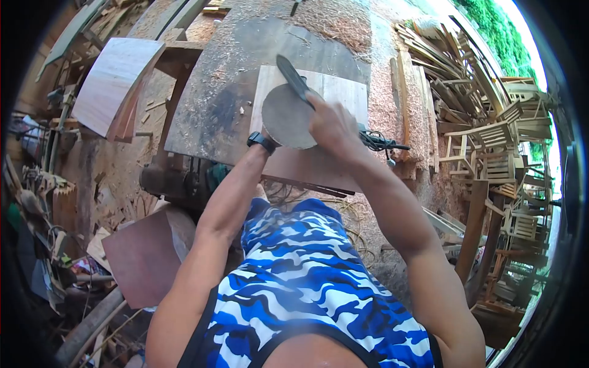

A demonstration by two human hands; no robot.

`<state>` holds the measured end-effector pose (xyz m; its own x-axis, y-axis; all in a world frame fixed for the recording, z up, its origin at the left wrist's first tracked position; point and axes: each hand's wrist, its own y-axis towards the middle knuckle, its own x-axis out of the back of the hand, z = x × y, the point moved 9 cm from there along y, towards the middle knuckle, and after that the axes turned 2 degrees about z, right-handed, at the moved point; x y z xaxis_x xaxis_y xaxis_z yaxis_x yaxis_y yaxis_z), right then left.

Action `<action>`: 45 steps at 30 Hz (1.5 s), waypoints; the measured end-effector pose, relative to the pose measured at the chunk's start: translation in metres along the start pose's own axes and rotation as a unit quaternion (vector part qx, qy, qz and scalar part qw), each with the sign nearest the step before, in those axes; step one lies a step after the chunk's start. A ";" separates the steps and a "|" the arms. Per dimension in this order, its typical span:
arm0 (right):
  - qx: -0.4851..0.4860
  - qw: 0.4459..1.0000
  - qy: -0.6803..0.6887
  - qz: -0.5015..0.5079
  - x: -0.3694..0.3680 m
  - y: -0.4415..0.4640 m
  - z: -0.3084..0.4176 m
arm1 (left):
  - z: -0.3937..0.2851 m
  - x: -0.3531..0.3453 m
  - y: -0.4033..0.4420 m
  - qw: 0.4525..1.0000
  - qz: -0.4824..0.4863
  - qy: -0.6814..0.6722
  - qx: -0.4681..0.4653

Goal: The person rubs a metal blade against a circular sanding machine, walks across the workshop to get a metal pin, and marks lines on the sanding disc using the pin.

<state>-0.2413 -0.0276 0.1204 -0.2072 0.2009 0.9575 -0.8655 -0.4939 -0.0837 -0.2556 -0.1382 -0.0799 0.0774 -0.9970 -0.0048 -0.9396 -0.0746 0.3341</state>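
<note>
A round grey disc is held up over a pale wooden board on the workbench. My left hand is mostly hidden behind the disc's lower left edge; only the wrist with a black watch shows, and its fingers cannot be seen. My right hand is closed round the near end of a long dark flat tool, which lies across the disc's upper right edge and points up and left. A dark object with a coiled black cable is on the board's right side, beside my right wrist.
The workbench is strewn with sawdust. A dark machine stands at its lower left. A curved pale panel is at the upper left, a reddish-brown board at the lower left. Scrap wood and wooden chairs are piled on the right.
</note>
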 end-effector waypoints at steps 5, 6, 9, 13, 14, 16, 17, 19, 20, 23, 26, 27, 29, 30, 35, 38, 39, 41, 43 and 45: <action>-0.006 0.997 -0.047 0.067 0.000 -0.050 0.001 | 0.005 0.001 -0.004 1.000 -0.009 0.012 0.001; -0.006 0.996 -0.056 0.070 -0.006 -0.084 -0.012 | 0.006 0.001 -0.005 1.000 -0.011 0.015 0.000; -0.012 0.994 -0.068 0.080 -0.009 -0.100 -0.030 | 0.006 0.001 -0.005 1.000 -0.016 0.021 0.001; -0.025 0.997 -0.051 0.052 -0.006 -0.028 -0.024 | 0.005 -0.002 -0.002 1.000 -0.009 0.027 -0.002; -0.027 0.997 -0.049 0.052 -0.006 -0.010 -0.022 | 0.005 -0.002 -0.003 1.000 -0.009 0.030 -0.002; -0.031 0.997 -0.067 0.036 -0.004 0.012 -0.017 | 0.006 0.000 -0.005 0.999 -0.011 0.034 0.000; -0.033 0.997 -0.066 0.037 -0.007 -0.002 -0.022 | 0.007 0.000 -0.006 0.999 -0.012 0.036 0.000; 0.025 0.997 -0.073 0.010 -0.005 -0.048 -0.027 | 0.006 0.001 -0.007 0.999 -0.014 0.039 -0.002; 0.025 0.997 -0.074 0.012 0.005 -0.068 -0.024 | 0.010 0.001 -0.009 0.999 -0.014 0.040 -0.001; -0.093 0.979 -0.106 0.145 0.002 -0.094 -0.038 | 0.010 0.002 -0.011 0.999 -0.012 0.043 0.003; -0.058 0.997 -0.049 0.031 -0.001 -0.021 -0.042 | 0.007 -0.001 -0.006 0.999 -0.004 0.046 -0.003; -0.063 0.996 -0.049 0.029 0.001 -0.009 -0.038 | 0.008 -0.002 -0.006 0.999 -0.003 0.046 -0.003; -0.088 0.994 -0.055 0.041 0.003 0.005 -0.029 | 0.010 -0.003 -0.007 0.999 -0.004 0.047 -0.001; -0.092 0.994 -0.054 0.039 0.004 -0.011 -0.033 | 0.010 -0.004 -0.007 0.999 -0.004 0.046 -0.002; -0.145 0.962 -0.115 0.201 0.001 -0.108 -0.035 | 0.012 -0.002 -0.008 0.999 -0.009 0.046 0.000; -0.073 0.996 -0.038 0.028 -0.001 -0.042 -0.037 | 0.012 -0.002 -0.007 0.999 0.000 0.049 -0.002; -0.076 0.996 -0.036 0.024 0.001 -0.017 -0.034 | 0.011 -0.003 -0.008 0.999 0.002 0.049 -0.002; -0.105 0.993 -0.028 0.047 0.003 0.018 -0.026 | 0.012 -0.004 -0.008 0.999 0.001 0.050 -0.001; -0.103 0.993 -0.015 0.063 0.008 -0.017 -0.018 | 0.013 -0.004 -0.011 0.999 0.000 0.052 -0.001; -0.097 0.993 -0.029 0.063 0.004 -0.062 -0.018 | 0.012 -0.004 -0.011 0.999 -0.006 0.050 0.000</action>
<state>-0.1967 0.0186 0.1245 -0.2968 0.0954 0.9502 -0.9073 -0.3386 -0.2494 -0.2497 -0.1338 -0.0947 0.1216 -0.9890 0.0846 -0.9385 -0.0868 0.3341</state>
